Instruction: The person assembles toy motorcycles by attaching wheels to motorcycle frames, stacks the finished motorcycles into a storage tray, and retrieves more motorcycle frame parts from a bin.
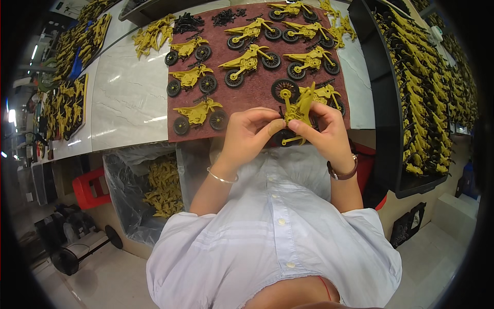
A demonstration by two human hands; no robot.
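Between my two hands, close to the front edge of the red mat (199,59), is a yellow toy motorcycle (302,100) with black wheels, tipped up on end. My left hand (253,133) pinches it low on its left side, thumb and fingertips together. From the other side my right hand (328,131) grips it, the thumb pressed near the middle of the body. My fingertips hide part of it. Just behind my right hand lies another yellow toy motorcycle (325,93), partly covered. Several more, such as a toy motorcycle (197,113) left of my left hand, lie in rows.
Small black parts (189,23) and yellow parts (154,36) are heaped at the mat's far left. A black tray (391,103) full of toy motorcycles stands at the right. Below the table's left side, a plastic-lined bin (119,193) holds yellow parts, beside a red stool (88,189).
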